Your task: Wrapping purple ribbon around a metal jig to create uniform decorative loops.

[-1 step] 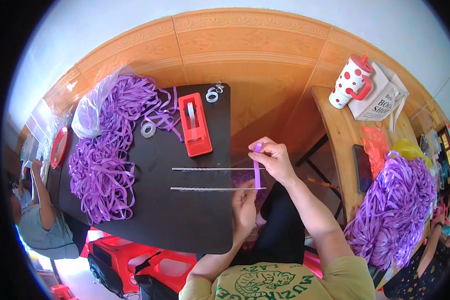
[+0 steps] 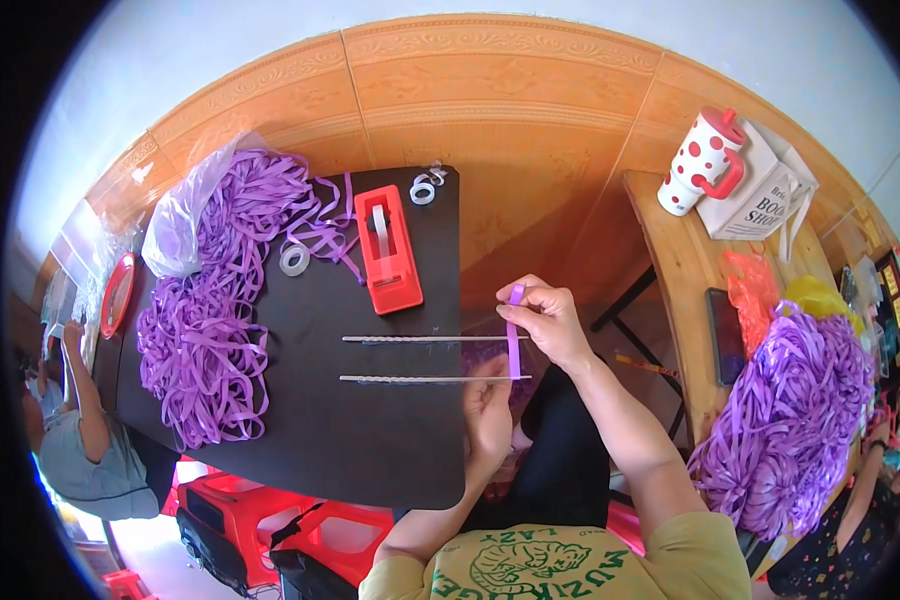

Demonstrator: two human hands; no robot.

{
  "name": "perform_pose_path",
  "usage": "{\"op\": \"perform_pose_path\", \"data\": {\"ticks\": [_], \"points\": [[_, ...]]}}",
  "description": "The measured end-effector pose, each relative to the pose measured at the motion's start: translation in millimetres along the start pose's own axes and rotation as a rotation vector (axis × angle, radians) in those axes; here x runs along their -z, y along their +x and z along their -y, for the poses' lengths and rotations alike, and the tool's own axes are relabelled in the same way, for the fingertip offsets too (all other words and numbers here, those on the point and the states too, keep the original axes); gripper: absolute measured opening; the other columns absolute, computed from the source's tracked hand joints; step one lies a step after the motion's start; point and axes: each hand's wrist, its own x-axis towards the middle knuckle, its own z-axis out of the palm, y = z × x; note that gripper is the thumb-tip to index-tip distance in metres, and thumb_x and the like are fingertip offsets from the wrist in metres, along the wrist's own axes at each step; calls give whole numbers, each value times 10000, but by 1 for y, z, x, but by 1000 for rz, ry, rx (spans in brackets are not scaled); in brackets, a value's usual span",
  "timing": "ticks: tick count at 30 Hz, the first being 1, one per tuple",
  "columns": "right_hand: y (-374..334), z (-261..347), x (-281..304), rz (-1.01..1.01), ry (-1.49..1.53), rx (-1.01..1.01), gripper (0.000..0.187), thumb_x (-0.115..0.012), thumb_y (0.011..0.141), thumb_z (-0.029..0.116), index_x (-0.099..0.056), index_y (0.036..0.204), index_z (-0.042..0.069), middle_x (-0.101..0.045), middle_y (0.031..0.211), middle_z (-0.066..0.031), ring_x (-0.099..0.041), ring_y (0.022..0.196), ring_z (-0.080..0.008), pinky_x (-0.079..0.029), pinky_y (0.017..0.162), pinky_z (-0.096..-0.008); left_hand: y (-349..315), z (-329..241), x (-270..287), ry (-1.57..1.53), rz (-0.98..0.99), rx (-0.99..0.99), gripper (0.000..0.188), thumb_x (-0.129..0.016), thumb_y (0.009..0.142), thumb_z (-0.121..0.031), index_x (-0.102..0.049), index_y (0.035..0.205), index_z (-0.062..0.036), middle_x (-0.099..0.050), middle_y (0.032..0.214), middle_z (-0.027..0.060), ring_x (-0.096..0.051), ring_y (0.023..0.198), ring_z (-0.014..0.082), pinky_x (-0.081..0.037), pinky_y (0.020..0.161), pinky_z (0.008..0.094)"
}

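Observation:
My right hand (image 2: pixel 550 325) pinches a purple ribbon (image 2: pixel 514 345) just beyond the right edge of the dark table. The ribbon crosses the right ends of two thin metal rods, the far rod (image 2: pixel 420 339) and the near rod (image 2: pixel 420 379), which lie roughly parallel and jut past the table edge. My left hand (image 2: pixel 487 415) is beside the table edge, at the near rod, left of the ribbon. Its fingers are curled together, and what they hold is partly hidden. A large purple ribbon heap (image 2: pixel 205 340) spreads over the table's left side.
On the dark table (image 2: pixel 310 440) stand a red tape dispenser (image 2: pixel 400 285) and tape rolls (image 2: pixel 293 260). A wooden bench (image 2: pixel 670 270) at right carries a spotted tumbler (image 2: pixel 703 165), a phone (image 2: pixel 724 335) and another ribbon heap (image 2: pixel 785 420). Red stools (image 2: pixel 345 535) stand below; a person (image 2: pixel 95 450) is at left.

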Motion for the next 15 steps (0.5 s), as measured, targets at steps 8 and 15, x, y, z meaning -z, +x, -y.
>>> {"op": "perform_pose_path", "data": {"ticks": [8,15], "points": [[0,-6,4,-32,44,-14,149,-682,776,-8,-596,657,-39,-594,843,-61,-552,766,-107,-433,666,-239,20,8,-13,-28,-48,-249,367,-515,853,72,-512,1217,24,-580,1084,82,-558,971,137,-447,852,262],[-18,-21,8,50,359,-478,109,-594,806,20,-679,759,-28,-631,782,-55,-583,718,-116,-448,660,-245,32,-3,-18,91,-45,-300,368,-518,862,66,-519,1227,16,-579,1104,98,-556,1025,170,-442,891,272]]}}
